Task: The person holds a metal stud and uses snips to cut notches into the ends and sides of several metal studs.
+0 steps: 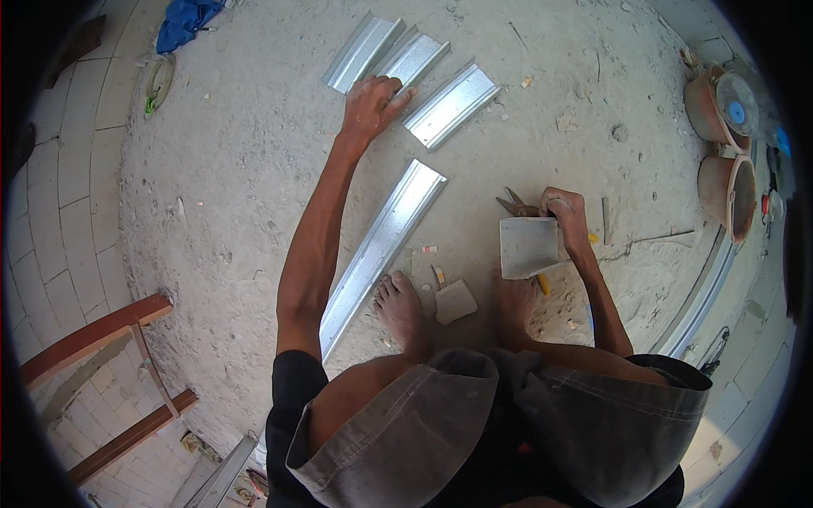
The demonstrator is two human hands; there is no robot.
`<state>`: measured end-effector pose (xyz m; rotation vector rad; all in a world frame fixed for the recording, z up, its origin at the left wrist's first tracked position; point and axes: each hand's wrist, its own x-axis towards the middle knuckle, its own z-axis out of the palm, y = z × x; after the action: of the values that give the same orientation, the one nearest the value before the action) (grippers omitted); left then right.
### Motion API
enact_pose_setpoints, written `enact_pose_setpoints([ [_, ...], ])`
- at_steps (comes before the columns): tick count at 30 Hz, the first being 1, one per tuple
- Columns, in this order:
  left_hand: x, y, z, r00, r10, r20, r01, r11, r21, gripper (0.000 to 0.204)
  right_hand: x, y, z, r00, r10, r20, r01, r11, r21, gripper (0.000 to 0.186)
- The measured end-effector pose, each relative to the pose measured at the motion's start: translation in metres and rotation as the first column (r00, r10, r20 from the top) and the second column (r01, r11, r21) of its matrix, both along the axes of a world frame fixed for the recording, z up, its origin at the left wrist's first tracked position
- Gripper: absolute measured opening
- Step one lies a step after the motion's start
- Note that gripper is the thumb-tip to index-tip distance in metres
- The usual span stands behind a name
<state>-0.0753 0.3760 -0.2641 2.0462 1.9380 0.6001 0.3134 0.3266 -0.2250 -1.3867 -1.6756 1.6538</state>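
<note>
My left hand (371,110) reaches forward and closes on the near end of a short galvanized metal channel (413,59) on the floor. Left of it lies another short channel piece (364,51), and to its right a third piece (453,103). My right hand (566,210) grips the edge of a small, dull grey channel piece (528,247), raised in front of my right foot. Beside that hand are the open jaws of tin snips (515,203); the piece partly hides the rest of them. A long metal channel (385,245) runs from mid-floor back beneath my left arm.
A flat pale fragment (456,302) lies between my bare feet. Two dusty buckets (727,196) (707,106) stand at the right by the wall. A reddish-brown metal frame (102,339) is at the lower left. Blue cloth (185,21) and a coiled hose (159,80) lie at the far left.
</note>
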Motion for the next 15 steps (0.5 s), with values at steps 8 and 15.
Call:
enact_pose_setpoints([
  [8,0.005,-0.037,0.011,0.986,0.124,-0.112,-0.072,0.919,0.388,0.038,-0.018,0.007,-0.001,0.957,0.053,0.287,-0.102,0.982,0.159,0.013],
  [15,0.024,-0.191,0.036,0.854,0.431,0.292,-0.357,0.893,-0.276,0.029,-0.099,0.046,0.021,0.749,0.23,0.621,-0.644,0.473,0.602,0.016],
])
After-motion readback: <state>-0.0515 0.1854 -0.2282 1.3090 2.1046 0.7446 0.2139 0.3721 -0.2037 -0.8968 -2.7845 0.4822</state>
